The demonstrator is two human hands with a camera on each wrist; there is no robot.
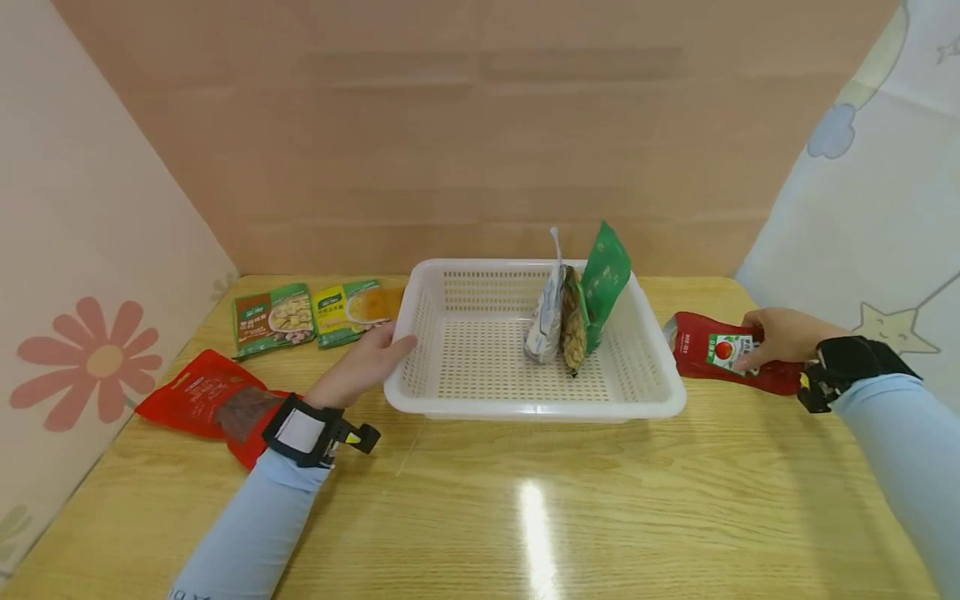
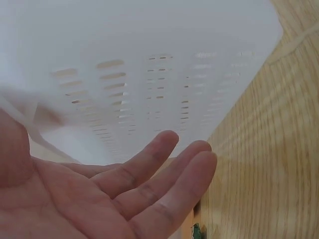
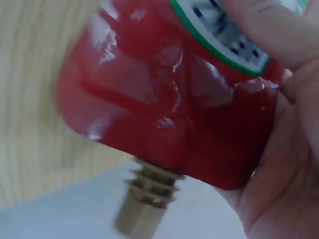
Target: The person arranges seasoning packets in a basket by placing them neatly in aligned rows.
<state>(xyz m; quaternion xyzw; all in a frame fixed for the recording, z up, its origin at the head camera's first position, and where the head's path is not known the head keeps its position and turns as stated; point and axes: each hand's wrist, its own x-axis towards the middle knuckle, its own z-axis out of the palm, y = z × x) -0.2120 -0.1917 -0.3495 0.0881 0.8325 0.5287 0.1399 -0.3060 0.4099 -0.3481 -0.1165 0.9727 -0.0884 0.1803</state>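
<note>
At the right of the head view, my right hand (image 1: 783,337) grips a red ketchup pouch (image 1: 693,350) by its sides. The pouch has a tomato label, and a gold-brown spout cap (image 3: 144,209) shows in the right wrist view. My left hand (image 1: 375,358) holds the left rim of a white plastic basket (image 1: 536,408), thumb over the rim. Its fingers (image 2: 184,179) extend along the outside of the perforated wall. Inside the basket, a white packet (image 1: 546,321), a brownish packet (image 1: 573,325) and a green packet (image 1: 606,275) stand upright side by side.
Left of the basket, a green-and-brown packet (image 1: 273,319) and a yellow-and-green packet (image 1: 348,312) lie flat on the wooden table (image 1: 465,517). A red bag (image 1: 202,396) with a see-through window lies partly behind my left wrist. Walls close off the back and sides.
</note>
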